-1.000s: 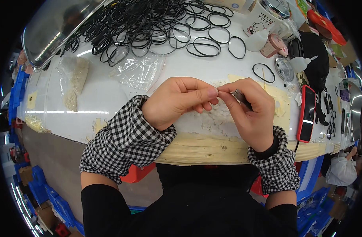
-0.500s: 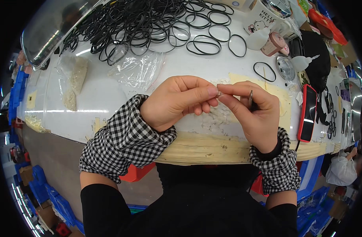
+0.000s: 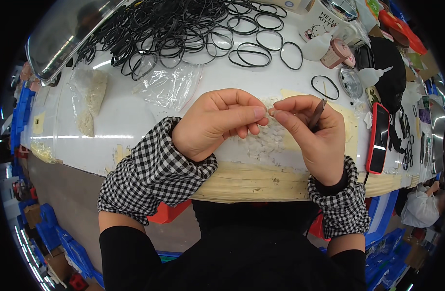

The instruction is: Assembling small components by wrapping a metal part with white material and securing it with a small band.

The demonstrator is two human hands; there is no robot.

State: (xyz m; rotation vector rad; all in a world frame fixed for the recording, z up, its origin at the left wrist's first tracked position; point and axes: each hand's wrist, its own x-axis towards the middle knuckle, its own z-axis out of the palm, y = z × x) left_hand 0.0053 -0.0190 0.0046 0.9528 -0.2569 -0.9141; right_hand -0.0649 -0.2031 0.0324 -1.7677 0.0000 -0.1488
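Observation:
Over the front of the table my left hand (image 3: 221,121) pinches thumb to forefinger at a tiny pale piece (image 3: 271,111). My right hand (image 3: 313,131) meets it there, also in a pinch on that piece, whose kind is too small to make out. Tucked across the right fingers is a slim dark tool (image 3: 317,114) with a pointed end; most of it is hidden by the hand. Below the fingertips a loose heap of small white pieces (image 3: 265,141) lies on the table. Both wrists have black-and-white checked sleeves.
Behind the hands lie a tangled pile of black rubber rings (image 3: 164,29) and a clear plastic bag (image 3: 170,88). To the left is a bag of pale bits (image 3: 93,97). A red-edged phone (image 3: 378,138), a squeeze bottle (image 3: 373,76) and a pink tub (image 3: 336,53) are at right.
The fingertips have shifted slightly, with a small gap showing between the two hands' pinches. The dark tool has swung, showing more of its length above my right fingers.

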